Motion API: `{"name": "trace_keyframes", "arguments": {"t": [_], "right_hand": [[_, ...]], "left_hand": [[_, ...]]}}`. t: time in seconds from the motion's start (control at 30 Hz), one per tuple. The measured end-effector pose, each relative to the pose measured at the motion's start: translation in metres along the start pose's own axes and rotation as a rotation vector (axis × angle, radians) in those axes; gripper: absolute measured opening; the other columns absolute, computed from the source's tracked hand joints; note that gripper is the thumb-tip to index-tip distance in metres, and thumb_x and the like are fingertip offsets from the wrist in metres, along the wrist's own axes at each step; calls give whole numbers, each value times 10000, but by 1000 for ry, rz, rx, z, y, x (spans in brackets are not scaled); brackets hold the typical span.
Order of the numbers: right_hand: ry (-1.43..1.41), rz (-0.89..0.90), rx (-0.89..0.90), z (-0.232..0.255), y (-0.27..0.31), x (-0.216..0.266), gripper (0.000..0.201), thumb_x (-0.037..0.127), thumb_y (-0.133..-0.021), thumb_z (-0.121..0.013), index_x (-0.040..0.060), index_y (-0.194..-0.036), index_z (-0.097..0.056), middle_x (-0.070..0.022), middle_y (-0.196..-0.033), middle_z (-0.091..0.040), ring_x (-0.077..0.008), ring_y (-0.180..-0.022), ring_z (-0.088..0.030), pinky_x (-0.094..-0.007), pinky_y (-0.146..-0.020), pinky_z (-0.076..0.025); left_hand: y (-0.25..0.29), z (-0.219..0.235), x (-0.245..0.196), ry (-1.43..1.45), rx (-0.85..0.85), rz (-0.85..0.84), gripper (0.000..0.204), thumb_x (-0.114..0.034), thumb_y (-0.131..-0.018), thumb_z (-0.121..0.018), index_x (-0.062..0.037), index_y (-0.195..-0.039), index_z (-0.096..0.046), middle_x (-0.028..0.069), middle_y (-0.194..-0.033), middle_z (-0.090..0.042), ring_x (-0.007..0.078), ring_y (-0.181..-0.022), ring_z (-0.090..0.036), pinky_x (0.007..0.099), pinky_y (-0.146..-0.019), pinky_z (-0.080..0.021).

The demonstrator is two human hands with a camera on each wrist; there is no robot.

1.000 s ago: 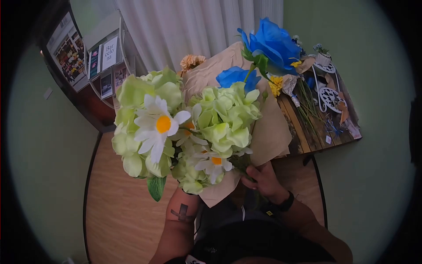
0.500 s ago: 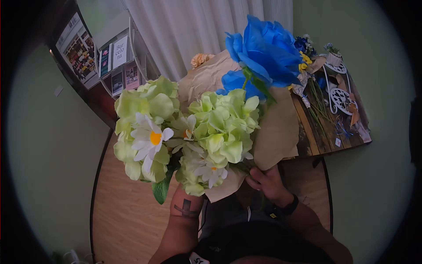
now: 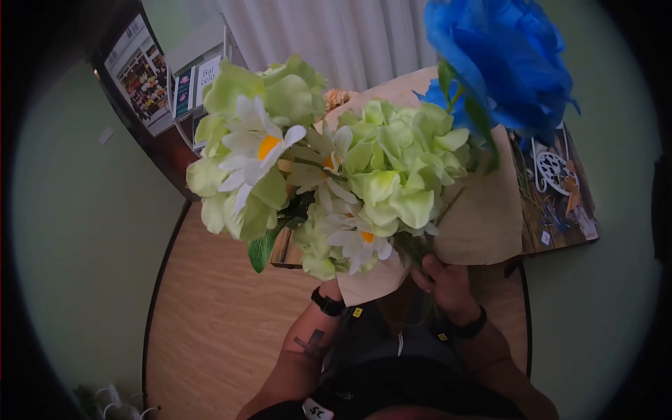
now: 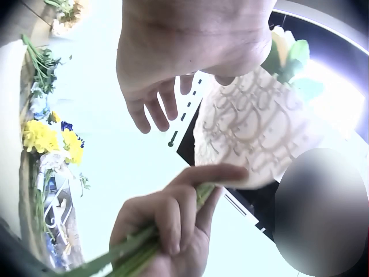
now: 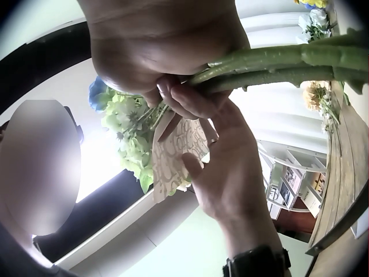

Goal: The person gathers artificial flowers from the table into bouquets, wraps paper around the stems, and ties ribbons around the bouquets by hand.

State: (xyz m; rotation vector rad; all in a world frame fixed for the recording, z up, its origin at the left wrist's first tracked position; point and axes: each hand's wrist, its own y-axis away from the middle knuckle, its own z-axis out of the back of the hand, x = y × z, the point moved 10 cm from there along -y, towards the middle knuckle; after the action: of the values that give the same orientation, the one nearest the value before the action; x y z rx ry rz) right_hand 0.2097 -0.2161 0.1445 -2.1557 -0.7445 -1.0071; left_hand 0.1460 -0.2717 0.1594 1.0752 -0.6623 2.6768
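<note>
A bouquet of pale green hydrangeas (image 3: 399, 175), white daisies (image 3: 266, 148) and a large blue rose (image 3: 504, 63) fills the middle of the head view. Brown wrapping paper (image 3: 483, 210) stands behind and below the blooms; its patterned outer side shows in both wrist views. My right hand (image 3: 448, 283) grips the thick green stems (image 5: 282, 66) beneath the flowers. Close to the paper, my left hand (image 5: 228, 164) has its fingers extended and holds nothing. In the head view the bouquet hides that hand, leaving its watch-banded wrist visible.
At the right, a wooden table (image 3: 539, 231) carries a white ornamental metal stand (image 3: 553, 168) and scraps. Yellow flowers (image 4: 40, 137) lie along it in the left wrist view. A rack of booklets (image 3: 199, 84) stands back left, beside a white curtain (image 3: 322, 42).
The bouquet has shifted right and up in the head view, with the blue rose nearer the top right. My left wrist and its watch have come into sight below the paper.
</note>
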Motion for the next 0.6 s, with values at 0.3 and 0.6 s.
{"name": "trace_keyframes", "arguments": {"t": [0.3,0.6], "right_hand": [[-107,-95,66,-5,1,-23,157,133,-1056,-496,44,-1181,-531,26,-762,-482,-45,-504,-320,-222,-456,-258],[-109,-98,60,-10,5,-22,182,116,-1054,-494,36,-1213,-528,32,-773,-487,-36,-529,-339,-214,-473,-272]], "left_hand": [[-1,-5,-1,95,-222,181,212,-276,-902,-560,-113,-995,-659,86,-826,-578,259,-720,-588,410,-641,-489],[36,-44,-16,334,-186,190,223,-279,-911,-558,-104,-1006,-660,84,-868,-602,259,-755,-605,410,-683,-500]]}}
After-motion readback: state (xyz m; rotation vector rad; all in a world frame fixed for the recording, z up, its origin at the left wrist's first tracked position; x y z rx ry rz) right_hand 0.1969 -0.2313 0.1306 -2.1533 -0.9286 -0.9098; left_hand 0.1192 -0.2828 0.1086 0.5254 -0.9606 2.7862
